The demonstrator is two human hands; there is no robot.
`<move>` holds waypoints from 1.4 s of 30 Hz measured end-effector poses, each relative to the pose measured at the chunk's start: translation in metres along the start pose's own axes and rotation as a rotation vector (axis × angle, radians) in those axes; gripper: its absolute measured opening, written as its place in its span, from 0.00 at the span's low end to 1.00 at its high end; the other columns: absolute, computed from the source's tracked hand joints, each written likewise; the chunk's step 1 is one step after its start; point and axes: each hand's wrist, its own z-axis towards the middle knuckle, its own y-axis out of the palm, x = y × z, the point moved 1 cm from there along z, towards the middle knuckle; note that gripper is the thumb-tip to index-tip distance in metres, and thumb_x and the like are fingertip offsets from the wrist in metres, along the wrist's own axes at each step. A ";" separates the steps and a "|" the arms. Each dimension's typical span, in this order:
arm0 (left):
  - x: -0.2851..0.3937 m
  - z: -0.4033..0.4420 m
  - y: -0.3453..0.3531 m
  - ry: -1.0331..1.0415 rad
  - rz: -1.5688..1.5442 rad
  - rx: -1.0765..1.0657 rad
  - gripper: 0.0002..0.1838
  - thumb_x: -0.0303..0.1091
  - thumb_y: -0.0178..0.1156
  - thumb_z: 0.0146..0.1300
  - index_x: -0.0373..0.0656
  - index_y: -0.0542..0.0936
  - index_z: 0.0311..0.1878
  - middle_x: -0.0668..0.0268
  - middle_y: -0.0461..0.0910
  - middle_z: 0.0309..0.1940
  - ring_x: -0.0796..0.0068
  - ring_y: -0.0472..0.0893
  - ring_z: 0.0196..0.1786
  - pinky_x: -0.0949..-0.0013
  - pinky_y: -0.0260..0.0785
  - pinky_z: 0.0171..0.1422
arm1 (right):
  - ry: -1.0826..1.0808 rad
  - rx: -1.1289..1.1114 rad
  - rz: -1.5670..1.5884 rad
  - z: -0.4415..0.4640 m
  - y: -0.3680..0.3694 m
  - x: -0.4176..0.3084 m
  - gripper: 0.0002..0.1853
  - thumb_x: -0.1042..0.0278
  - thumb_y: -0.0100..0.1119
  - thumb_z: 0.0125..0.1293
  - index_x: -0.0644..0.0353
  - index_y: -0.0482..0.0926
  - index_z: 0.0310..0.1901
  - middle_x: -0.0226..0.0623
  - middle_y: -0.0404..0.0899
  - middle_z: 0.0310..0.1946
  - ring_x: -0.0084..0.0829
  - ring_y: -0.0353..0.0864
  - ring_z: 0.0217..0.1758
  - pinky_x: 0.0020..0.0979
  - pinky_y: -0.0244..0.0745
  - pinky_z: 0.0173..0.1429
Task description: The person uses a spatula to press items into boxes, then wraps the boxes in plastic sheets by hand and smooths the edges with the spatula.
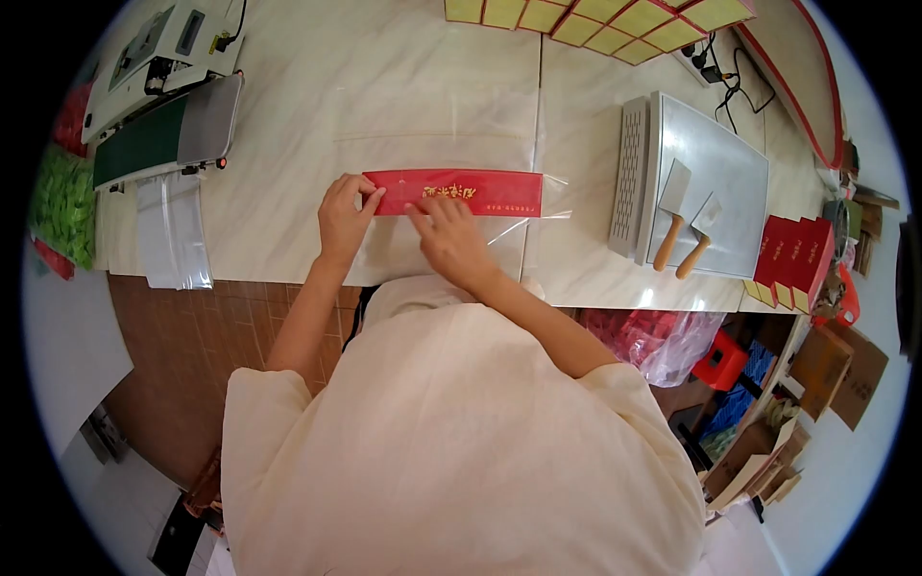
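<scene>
As the head view shows, the left hand (348,213) pinches one end of the red box (509,187); the right hand (451,242), fingers loosely spread, touches its face. Gold characters (451,191), not clearly legible, lie at the right fingertips; smaller lettering (507,208) lies rightward.

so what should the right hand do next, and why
Probably slide the right hand toward the loose clear film and smooth it down: the film juts past the right end of the red box, while the left hand is at the opposite end and could steady it.
</scene>
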 end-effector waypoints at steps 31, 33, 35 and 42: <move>0.003 0.019 -0.026 0.050 0.118 -0.130 0.15 0.30 0.67 0.57 0.43 0.82 0.49 0.65 0.82 0.49 0.62 0.77 0.54 0.61 0.68 0.60 | 0.127 -0.104 0.117 0.035 0.025 0.006 0.17 0.75 0.54 0.58 0.68 0.79 0.49 0.46 0.77 0.38 0.43 0.76 0.44 0.41 0.74 0.49; 0.012 0.022 -0.009 0.166 0.112 -0.185 0.16 0.29 0.68 0.54 0.43 0.83 0.48 0.65 0.81 0.49 0.61 0.76 0.54 0.59 0.67 0.60 | 0.171 -0.115 0.150 0.038 0.020 0.004 0.16 0.77 0.53 0.58 0.67 0.80 0.48 0.48 0.77 0.37 0.46 0.76 0.45 0.43 0.74 0.50; 0.006 0.022 0.001 0.171 0.227 -0.228 0.15 0.30 0.70 0.52 0.44 0.84 0.45 0.67 0.81 0.46 0.62 0.77 0.52 0.60 0.66 0.59 | 0.220 -0.116 0.181 0.039 0.019 0.007 0.16 0.79 0.52 0.57 0.66 0.81 0.47 0.50 0.78 0.37 0.48 0.76 0.46 0.44 0.74 0.51; 0.011 0.030 0.000 0.203 0.219 -0.241 0.12 0.32 0.70 0.52 0.44 0.83 0.41 0.68 0.80 0.39 0.63 0.77 0.49 0.60 0.65 0.56 | 0.274 -0.103 0.456 0.036 0.007 0.022 0.13 0.79 0.53 0.60 0.62 0.82 0.45 0.48 0.80 0.41 0.48 0.78 0.49 0.44 0.76 0.52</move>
